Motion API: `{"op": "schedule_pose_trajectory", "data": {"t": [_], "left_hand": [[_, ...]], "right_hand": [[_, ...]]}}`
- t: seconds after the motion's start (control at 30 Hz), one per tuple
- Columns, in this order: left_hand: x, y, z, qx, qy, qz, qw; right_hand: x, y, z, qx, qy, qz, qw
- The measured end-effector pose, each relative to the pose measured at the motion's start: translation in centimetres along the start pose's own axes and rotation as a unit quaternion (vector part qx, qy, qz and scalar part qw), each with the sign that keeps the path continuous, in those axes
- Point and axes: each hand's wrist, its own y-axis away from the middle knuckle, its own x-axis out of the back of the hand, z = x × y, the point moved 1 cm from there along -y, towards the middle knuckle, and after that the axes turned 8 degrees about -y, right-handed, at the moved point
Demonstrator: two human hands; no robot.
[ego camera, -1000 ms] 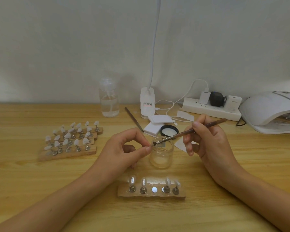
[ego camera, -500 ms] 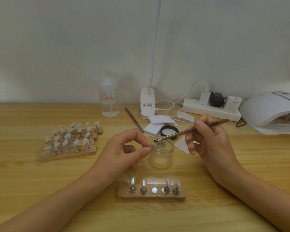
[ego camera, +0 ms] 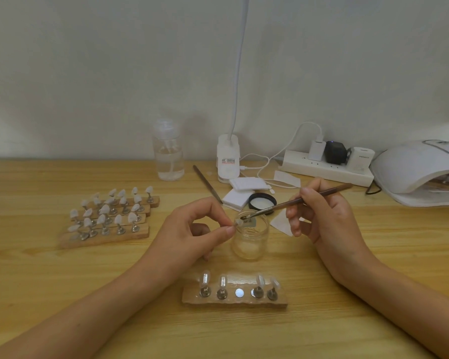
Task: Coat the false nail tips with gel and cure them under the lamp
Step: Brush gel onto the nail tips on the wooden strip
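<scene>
One nail tip is up off its row: my left hand pinches it between thumb and forefinger, just over the rim of the open gel jar. My right hand grips the brush like a pen, bristles laid on the tip, so I judge this is the coating stroke. Four tips stand on the wooden holder near me on the counter, one bare magnet spot between them. Next I need a thin, even coat, then a steady return to that spot before the lamp at far right
</scene>
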Motion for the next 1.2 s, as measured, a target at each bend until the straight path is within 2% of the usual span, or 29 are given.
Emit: {"op": "schedule_pose_trajectory", "data": {"t": [0.13,0.3,0.43,0.57,0.73,0.87,1.0,1.13,1.2], "left_hand": [[0.02,-0.01,0.01,0.000,-0.003,0.001,1.000],[-0.03,-0.08,-0.03,0.003,-0.007,0.005,1.000],[0.03,-0.05,0.05,0.003,-0.011,0.005,1.000],[0.00,0.01,0.16,0.004,-0.010,0.003,1.000],[-0.01,0.02,0.28,0.009,-0.012,0.008,1.000],[-0.02,0.03,0.33,0.017,-0.009,0.009,1.000],[0.00,0.05,0.37,0.018,-0.012,0.008,1.000],[-0.03,0.04,0.34,0.020,-0.016,0.010,1.000],[-0.04,0.06,0.35,0.022,-0.017,0.009,1.000]], "right_hand": [[-0.32,0.13,-0.09,0.008,-0.012,-0.034,0.999],[0.02,-0.01,-0.02,0.001,-0.010,0.006,1.000],[-0.42,0.16,-0.21,0.006,-0.019,-0.033,0.999],[-0.12,0.05,-0.12,-0.001,0.001,0.006,1.000],[-0.51,0.24,-0.38,0.004,-0.009,-0.030,1.000],[-0.06,0.02,-0.19,0.000,0.008,0.014,1.000],[-0.48,0.16,-0.37,0.018,0.008,-0.022,1.000],[-0.17,0.11,-0.36,0.014,0.014,0.009,1.000],[-0.33,0.14,-0.49,0.021,-0.006,-0.012,1.000]]}}
